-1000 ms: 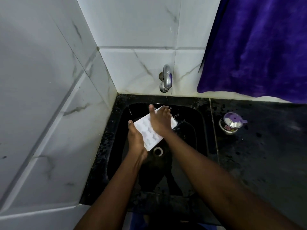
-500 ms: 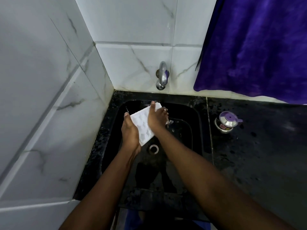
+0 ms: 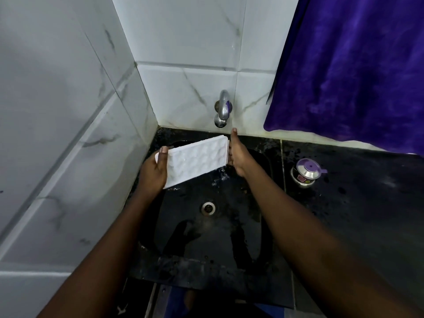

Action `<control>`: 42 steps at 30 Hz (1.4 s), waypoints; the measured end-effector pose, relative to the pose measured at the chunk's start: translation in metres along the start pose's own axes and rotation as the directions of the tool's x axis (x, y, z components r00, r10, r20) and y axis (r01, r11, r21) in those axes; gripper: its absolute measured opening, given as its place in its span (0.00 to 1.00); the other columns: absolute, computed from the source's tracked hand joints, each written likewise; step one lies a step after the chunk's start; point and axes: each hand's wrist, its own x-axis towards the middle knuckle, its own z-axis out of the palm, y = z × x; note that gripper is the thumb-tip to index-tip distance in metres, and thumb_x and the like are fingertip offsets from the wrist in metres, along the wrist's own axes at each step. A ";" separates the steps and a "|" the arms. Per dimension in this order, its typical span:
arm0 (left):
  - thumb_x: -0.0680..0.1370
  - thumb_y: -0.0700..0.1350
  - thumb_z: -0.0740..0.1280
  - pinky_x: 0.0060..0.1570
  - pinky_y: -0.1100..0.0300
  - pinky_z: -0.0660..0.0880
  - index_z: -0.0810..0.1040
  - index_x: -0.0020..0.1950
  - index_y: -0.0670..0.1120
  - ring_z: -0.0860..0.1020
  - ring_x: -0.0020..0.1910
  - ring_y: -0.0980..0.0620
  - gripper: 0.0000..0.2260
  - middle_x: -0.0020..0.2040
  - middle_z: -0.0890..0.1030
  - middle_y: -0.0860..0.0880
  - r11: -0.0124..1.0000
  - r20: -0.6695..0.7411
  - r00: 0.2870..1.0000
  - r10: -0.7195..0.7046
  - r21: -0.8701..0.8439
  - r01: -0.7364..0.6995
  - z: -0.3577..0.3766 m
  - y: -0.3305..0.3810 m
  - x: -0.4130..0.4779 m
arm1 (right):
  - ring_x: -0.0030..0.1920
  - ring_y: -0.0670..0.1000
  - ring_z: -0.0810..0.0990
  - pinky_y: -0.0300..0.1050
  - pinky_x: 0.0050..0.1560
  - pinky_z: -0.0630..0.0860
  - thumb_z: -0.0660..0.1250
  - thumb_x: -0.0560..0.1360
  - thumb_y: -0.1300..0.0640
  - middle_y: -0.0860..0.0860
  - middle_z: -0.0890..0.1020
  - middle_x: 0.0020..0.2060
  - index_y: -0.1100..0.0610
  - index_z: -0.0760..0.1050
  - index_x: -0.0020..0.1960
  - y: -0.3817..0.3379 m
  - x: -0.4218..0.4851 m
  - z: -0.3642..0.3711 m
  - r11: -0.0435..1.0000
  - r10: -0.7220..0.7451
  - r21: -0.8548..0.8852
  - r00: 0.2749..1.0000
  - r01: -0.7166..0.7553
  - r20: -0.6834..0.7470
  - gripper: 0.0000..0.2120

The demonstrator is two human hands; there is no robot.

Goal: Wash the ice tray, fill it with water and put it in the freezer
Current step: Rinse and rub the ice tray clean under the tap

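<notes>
While water ran off its low corner, ice tray point(image 3: 195, 161) was held tilted over sink point(image 3: 220, 235), probably to drain. Ends were clasped by left hand point(image 3: 153, 172) and right hand point(image 3: 238, 157).

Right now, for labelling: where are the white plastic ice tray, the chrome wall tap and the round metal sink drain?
white plastic ice tray point(image 3: 195, 161), head view, middle of its bumpy face.
chrome wall tap point(image 3: 223, 106), head view, its curved body.
round metal sink drain point(image 3: 208, 208), head view, its centre.
</notes>
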 end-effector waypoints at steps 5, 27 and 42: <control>0.86 0.64 0.54 0.46 0.69 0.74 0.82 0.48 0.55 0.83 0.44 0.65 0.23 0.45 0.86 0.55 0.991 -0.007 0.993 -0.118 -0.063 0.118 -0.006 0.005 -0.003 | 0.56 0.50 0.87 0.46 0.53 0.79 0.60 0.84 0.37 0.50 0.89 0.55 0.54 0.83 0.62 -0.009 -0.016 0.001 0.987 -0.147 0.059 0.987 0.151 -0.064 0.23; 0.82 0.57 0.65 0.78 0.32 0.65 0.84 0.63 0.49 0.77 0.72 0.41 0.17 0.68 0.82 0.44 0.685 -0.084 0.996 -0.016 -0.727 -0.050 -0.024 0.092 -0.004 | 0.64 0.53 0.80 0.51 0.67 0.73 0.62 0.83 0.50 0.55 0.83 0.61 0.60 0.78 0.65 -0.009 -0.089 -0.027 0.403 -0.905 -0.269 0.425 0.875 0.024 0.17; 0.78 0.67 0.62 0.75 0.36 0.70 0.79 0.70 0.39 0.78 0.70 0.36 0.34 0.69 0.81 0.36 0.685 0.059 0.990 -0.128 -0.716 0.131 0.005 0.065 -0.038 | 0.61 0.53 0.82 0.58 0.63 0.78 0.61 0.76 0.55 0.57 0.84 0.58 0.59 0.80 0.60 0.013 -0.087 -0.029 0.447 -0.893 -0.339 0.437 0.828 -0.109 0.17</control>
